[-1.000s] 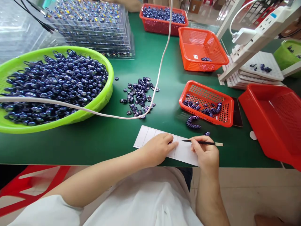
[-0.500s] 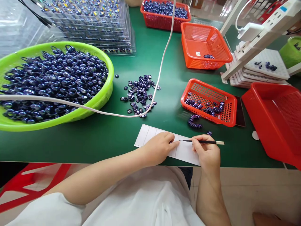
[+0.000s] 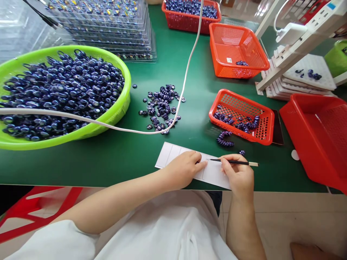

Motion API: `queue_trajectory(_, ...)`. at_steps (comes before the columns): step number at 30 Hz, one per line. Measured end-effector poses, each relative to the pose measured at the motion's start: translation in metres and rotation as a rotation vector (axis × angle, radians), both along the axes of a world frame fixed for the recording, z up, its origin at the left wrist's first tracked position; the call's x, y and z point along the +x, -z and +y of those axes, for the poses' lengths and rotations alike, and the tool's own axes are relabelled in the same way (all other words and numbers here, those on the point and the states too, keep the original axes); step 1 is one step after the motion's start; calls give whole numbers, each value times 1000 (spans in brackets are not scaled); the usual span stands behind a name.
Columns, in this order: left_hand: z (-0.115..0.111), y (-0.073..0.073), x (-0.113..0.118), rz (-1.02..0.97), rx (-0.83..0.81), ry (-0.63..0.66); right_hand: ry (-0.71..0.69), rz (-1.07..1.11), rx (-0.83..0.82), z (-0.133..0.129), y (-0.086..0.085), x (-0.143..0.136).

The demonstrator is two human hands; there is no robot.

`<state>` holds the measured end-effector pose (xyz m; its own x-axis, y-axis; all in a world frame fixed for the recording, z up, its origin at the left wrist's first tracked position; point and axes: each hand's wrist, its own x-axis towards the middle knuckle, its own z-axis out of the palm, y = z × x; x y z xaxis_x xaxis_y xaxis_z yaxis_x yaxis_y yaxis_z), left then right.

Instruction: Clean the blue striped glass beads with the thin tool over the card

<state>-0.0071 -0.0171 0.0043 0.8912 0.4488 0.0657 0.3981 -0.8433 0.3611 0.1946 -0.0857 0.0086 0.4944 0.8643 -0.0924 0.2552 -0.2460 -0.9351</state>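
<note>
In my right hand, a slim black tool with a fine tip and a cream-coloured end is pinched between thumb and fingers. Its tip points left, close to the fingertips of my left hand. That hand rests on a white card marked with ruled lines, its thumb and fingers drawn together. A small dark spot shows between them, too hidden to name. Just beyond the card lie a curved row of shiny dark-purple ring-like pieces and a small loose clump.
A lime-green basket heaped with dark blue rings stands left. Loose pieces lie mid-table under a white cable. Orange baskets and a red bin stand right. Stacked clear trays are behind, and a white post carries sockets.
The black tool's tip has shifted slightly right, away from my left fingertips. Both hands stay in nearly the same place, and the view has tilted very slightly.
</note>
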Motion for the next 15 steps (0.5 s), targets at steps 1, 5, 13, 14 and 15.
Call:
queue_trajectory(1,0,0,0,-4,0,-2,5,-2,9,0,0,0)
queue_trajectory(5,0,0,1,0,12,-5,34,-35,51,-2,5,0)
queue_trajectory(13,0,0,1,-41,-80,-68,163,79,195,-5,4,-3)
queue_trajectory(14,2,-2,0,-78,-128,-107,181,91,219,-6,1,-6)
queue_trajectory(15,5,-4,-1,-127,-178,-155,202,106,249,-8,-1,-10)
